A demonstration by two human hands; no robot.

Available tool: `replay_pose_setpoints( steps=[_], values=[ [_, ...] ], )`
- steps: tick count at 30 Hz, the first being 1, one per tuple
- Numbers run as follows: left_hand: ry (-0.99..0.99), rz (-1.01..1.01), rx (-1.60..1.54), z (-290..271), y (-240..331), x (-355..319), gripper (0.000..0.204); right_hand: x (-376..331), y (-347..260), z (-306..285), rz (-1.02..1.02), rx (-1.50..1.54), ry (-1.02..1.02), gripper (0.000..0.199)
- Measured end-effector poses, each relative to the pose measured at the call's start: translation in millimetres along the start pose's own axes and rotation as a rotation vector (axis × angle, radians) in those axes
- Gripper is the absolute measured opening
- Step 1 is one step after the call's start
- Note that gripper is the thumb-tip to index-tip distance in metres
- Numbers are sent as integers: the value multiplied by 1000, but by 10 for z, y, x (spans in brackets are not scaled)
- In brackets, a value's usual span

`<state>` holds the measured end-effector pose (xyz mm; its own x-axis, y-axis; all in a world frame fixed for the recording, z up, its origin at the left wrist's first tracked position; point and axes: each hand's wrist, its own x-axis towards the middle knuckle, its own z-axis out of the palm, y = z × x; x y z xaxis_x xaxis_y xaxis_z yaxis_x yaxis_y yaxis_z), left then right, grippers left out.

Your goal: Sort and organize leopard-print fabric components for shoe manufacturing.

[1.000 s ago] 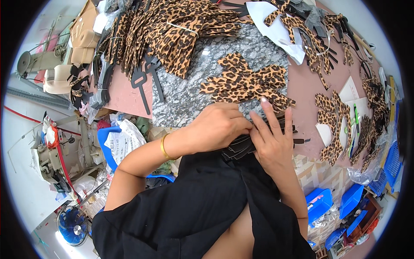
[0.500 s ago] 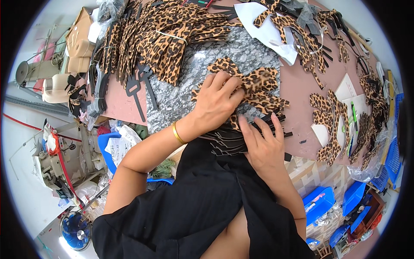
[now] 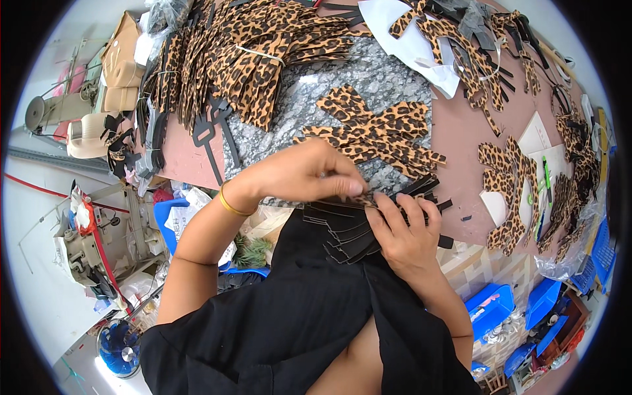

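Note:
My left hand (image 3: pixel 316 174) is closed at the near edge of the table, thumb and fingers pinched on a narrow bit of leopard-print strip (image 3: pixel 359 199). Beside it my right hand (image 3: pixel 405 230) curls its fingers over a fanned stack of black strips (image 3: pixel 339 230), which overhangs the edge toward my lap. The fingertips of both hands nearly meet, and what lies under them is mostly hidden. Just beyond, leopard-print strips (image 3: pixel 378 131) lie crossed in a loose pile on a grey marbled slab (image 3: pixel 263 158).
A large banded bundle of leopard-print strips (image 3: pixel 257 79) covers the slab's far left. Black slotted straps (image 3: pixel 209 148) lie beside it. To the right are more leopard-print pieces (image 3: pixel 507 187), green-handled snips (image 3: pixel 547 179) and white sheets (image 3: pixel 411 49). Blue bins (image 3: pixel 490 308) stand on the floor.
My left hand has moved from the leopard-print pile toward me, down to the black strips beside my right hand. The pile is now uncovered. More of the black stack shows, fanned lower.

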<state>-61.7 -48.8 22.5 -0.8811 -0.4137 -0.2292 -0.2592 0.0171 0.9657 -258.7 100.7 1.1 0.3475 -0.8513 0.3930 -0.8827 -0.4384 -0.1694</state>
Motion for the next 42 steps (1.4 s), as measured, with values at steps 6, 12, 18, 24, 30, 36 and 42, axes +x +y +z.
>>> replay_pose_setpoints(
  steps=[6, 12, 18, 24, 30, 36, 42],
  values=[
    [528, 196, 908, -97, -197, 263, 20, 34, 79, 6, -96, 40, -29, 12],
    [548, 399, 1155, -38, -287, 265, 27, 44, 86, -18, -106, 134, -65, 25],
    [377, 309, 1005, 210, 7, 123, 16, 112, 43, -105, -179, 93, -79, 31],
    [120, 35, 400, 378, -29, -29, 13, 160, 50, -76, -148, 141, 14, 22],
    [128, -65, -234, 217, -108, -52, 13, 114, 9, -15, -43, 151, -9, 28],
    [539, 338, 1133, -153, -317, 293, 21, 204, -74, -58, 104, 22, -184, 31],
    [458, 350, 1149, -185, -234, 318, 14, 229, -5, -5, 27, 16, -154, 17]
  ],
)
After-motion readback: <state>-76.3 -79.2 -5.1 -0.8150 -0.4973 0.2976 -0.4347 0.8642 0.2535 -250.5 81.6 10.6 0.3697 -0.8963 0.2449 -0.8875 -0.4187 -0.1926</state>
